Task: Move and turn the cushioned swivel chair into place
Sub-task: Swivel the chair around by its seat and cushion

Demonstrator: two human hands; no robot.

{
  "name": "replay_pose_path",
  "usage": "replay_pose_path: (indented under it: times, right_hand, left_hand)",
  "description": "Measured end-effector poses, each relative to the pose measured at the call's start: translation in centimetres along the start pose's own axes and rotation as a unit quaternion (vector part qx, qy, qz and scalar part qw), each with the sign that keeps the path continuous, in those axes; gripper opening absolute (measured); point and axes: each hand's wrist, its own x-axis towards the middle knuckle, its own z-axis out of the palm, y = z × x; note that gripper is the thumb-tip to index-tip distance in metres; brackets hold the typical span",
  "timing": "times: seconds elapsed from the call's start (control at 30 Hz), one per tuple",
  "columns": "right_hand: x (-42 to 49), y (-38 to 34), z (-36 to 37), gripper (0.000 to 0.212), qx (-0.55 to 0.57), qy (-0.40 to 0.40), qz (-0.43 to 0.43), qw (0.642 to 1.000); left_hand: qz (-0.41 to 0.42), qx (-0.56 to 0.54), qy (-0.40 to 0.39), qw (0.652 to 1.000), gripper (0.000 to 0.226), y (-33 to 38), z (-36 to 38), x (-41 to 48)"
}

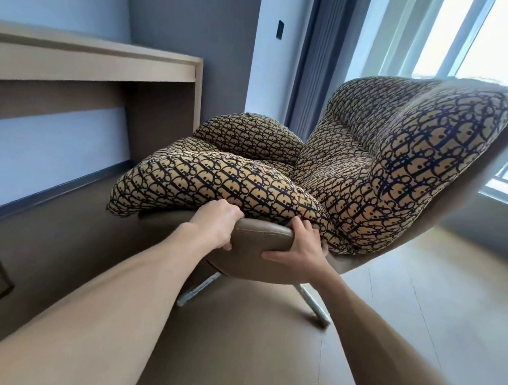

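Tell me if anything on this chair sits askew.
The patterned cushion droops over the seat's front-left edge, past the brown leather shell. Both hands, left hand and right hand, grip that shell's rim.

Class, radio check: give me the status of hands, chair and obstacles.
Left hand and right hand both clamped on chair armrest. Swivel chair backrest toward window. Desk close on left.
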Motion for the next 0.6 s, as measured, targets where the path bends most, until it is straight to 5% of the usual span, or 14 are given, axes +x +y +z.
replay_pose_path:
  times: [0.6]
  right_hand:
    - [-7.3,-9.5,4.1,0.077,-0.002,-0.025,-0.022,0.999]
  left_hand:
    - [-0.016,0.011,0.015,1.000,0.055,-8.1,-0.6,-10.1]
